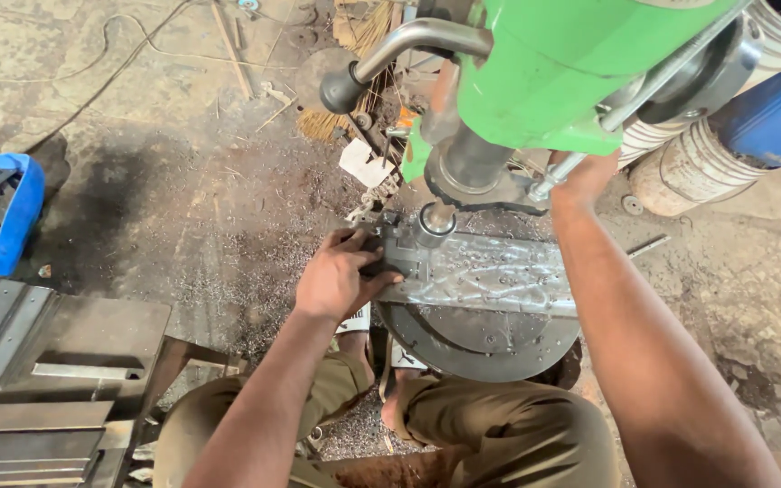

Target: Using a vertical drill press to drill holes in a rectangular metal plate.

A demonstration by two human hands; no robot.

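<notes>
left hand (341, 276): fingers clamped on small metal part (397, 256), steadying it under drill spindle (436, 217) | right hand (583, 176): on feed lever (644, 95), fingers hidden, cannot tell | round drill table (481, 339) carries the steel plate (490, 276)

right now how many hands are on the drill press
2. The left hand presses a dark metal part on the drill table; the right hand reaches up to the feed lever, its fingers hidden.
</notes>
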